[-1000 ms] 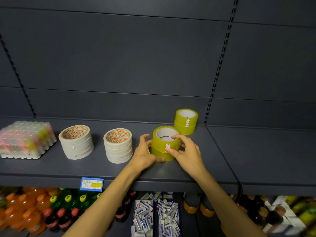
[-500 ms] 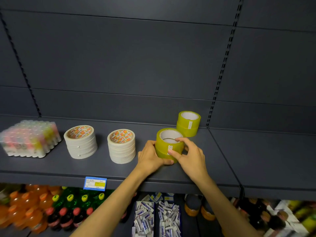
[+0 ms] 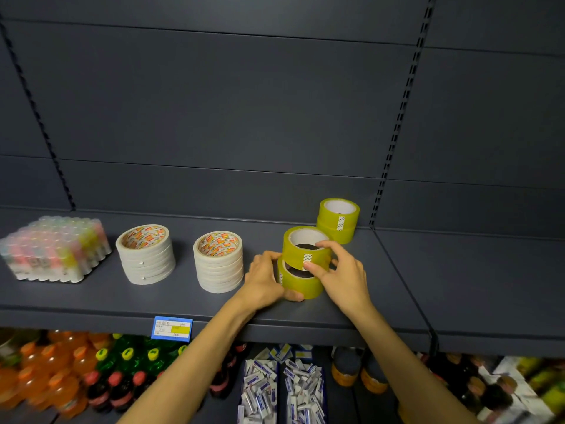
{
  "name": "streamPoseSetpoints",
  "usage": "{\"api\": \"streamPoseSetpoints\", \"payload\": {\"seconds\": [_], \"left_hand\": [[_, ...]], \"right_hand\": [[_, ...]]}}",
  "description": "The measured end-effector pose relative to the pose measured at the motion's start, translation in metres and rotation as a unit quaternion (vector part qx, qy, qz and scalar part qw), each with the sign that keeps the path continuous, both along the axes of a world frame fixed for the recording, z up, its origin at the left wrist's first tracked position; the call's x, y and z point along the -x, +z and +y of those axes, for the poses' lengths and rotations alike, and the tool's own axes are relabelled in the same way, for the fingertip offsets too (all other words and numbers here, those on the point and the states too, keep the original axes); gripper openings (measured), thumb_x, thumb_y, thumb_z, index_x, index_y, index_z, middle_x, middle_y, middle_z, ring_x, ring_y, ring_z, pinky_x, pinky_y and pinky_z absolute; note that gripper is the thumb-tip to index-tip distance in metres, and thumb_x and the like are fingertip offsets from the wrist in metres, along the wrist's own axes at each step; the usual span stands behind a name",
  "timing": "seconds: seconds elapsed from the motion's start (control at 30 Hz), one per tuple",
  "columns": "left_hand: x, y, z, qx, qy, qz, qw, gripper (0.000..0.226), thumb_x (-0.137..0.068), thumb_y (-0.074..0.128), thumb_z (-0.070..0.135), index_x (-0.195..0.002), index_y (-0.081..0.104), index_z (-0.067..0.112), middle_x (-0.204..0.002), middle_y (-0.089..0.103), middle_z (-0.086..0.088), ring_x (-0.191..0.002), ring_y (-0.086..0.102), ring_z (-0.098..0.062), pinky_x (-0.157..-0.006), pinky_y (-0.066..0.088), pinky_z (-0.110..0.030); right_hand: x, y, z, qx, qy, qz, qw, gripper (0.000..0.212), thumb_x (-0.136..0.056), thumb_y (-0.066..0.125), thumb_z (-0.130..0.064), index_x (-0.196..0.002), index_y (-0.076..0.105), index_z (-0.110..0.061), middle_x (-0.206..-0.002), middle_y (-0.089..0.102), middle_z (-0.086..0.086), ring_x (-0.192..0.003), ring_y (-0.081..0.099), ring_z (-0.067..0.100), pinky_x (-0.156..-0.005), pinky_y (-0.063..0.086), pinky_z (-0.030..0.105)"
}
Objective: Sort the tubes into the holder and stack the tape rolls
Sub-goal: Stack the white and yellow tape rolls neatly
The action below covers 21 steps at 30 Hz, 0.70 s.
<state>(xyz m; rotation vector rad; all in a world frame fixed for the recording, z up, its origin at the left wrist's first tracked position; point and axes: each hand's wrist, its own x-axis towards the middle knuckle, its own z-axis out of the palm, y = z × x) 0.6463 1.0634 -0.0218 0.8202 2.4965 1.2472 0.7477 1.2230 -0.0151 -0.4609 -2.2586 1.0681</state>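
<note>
On the dark shelf (image 3: 382, 304) two yellow tape rolls sit one on the other near the front. My right hand (image 3: 342, 275) grips the upper yellow roll (image 3: 301, 249), which is shifted back and tilted off the lower yellow roll (image 3: 301, 284). My left hand (image 3: 264, 280) curls round the lower roll from the left. Behind them stands another yellow stack (image 3: 337, 220) of two rolls. Two stacks of white tape rolls stand left: one stack (image 3: 218, 261) nearer my hands, the other stack (image 3: 146, 254) further left. A wrapped pack of coloured tubes (image 3: 55, 249) sits at far left.
The shelf's back wall is close behind the rolls. A blue and yellow price tag (image 3: 172, 328) hangs on the front edge. Below are drink bottles (image 3: 70, 381) and bins of small white packets (image 3: 281, 390). An upright slotted rail (image 3: 394, 133) divides the shelf on the right.
The upper yellow roll has come off centre: it was flush on the lower roll and now sits shifted back and raised. My left hand moved in and closed round the lower roll.
</note>
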Motion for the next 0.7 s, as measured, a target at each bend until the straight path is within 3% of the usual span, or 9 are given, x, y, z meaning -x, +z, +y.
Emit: {"api": "streamPoseSetpoints", "payload": {"seconds": [0.13, 0.37, 0.47, 0.57, 0.7], "left_hand": [[-0.011, 0.000, 0.007, -0.008, 0.023, 0.003, 1.000, 0.092, -0.045, 0.096, 0.051, -0.114, 0.038, 0.027, -0.112, 0.057, 0.016, -0.115, 0.055, -0.014, -0.103, 0.040, -0.039], [-0.021, 0.000, 0.024, 0.091, 0.110, 0.109, 0.984, 0.125, -0.038, 0.080, 0.081, -0.140, 0.032, 0.026, -0.131, 0.047, -0.008, -0.124, 0.044, -0.030, -0.101, 0.038, -0.042], [-0.013, -0.002, 0.018, 0.061, 0.056, 0.083, 0.993, 0.117, -0.049, 0.088, 0.064, -0.145, 0.033, 0.026, -0.137, 0.047, -0.005, -0.130, 0.042, -0.028, -0.107, 0.037, -0.042], [-0.002, -0.005, 0.004, -0.049, -0.006, -0.016, 0.999, 0.106, -0.053, 0.096, 0.039, -0.143, 0.041, 0.025, -0.135, 0.056, 0.003, -0.127, 0.053, -0.020, -0.106, 0.044, -0.039], [-0.005, -0.009, 0.002, -0.096, 0.014, -0.013, 0.995, 0.102, -0.051, 0.099, 0.034, -0.138, 0.047, 0.021, -0.132, 0.062, 0.003, -0.116, 0.060, -0.013, -0.098, 0.050, -0.029]], "right_hand": [[-0.006, 0.000, -0.002, -0.013, -0.013, 0.001, 1.000, 0.055, -0.065, 0.072, -0.065, -0.114, 0.059, -0.044, -0.115, 0.068, -0.013, -0.106, 0.065, 0.014, -0.087, 0.056, 0.045], [-0.013, 0.001, -0.005, -0.042, -0.020, 0.003, 0.999, 0.050, -0.072, 0.078, -0.058, -0.116, 0.062, -0.041, -0.120, 0.063, -0.009, -0.105, 0.062, 0.014, -0.087, 0.056, 0.044], [-0.014, 0.002, -0.003, -0.024, 0.020, -0.012, 0.999, 0.051, -0.082, 0.076, -0.049, -0.128, 0.058, -0.039, -0.131, 0.060, -0.005, -0.111, 0.062, 0.014, -0.090, 0.057, 0.030], [-0.016, 0.003, -0.001, -0.004, 0.053, -0.016, 0.998, 0.050, -0.088, 0.074, -0.036, -0.135, 0.056, -0.035, -0.138, 0.057, -0.003, -0.121, 0.057, 0.012, -0.085, 0.049, 0.009], [-0.016, 0.000, -0.006, -0.011, 0.035, 0.003, 0.999, 0.048, -0.084, 0.077, -0.040, -0.129, 0.059, -0.037, -0.133, 0.059, -0.003, -0.116, 0.061, 0.013, -0.087, 0.055, 0.021]]}}
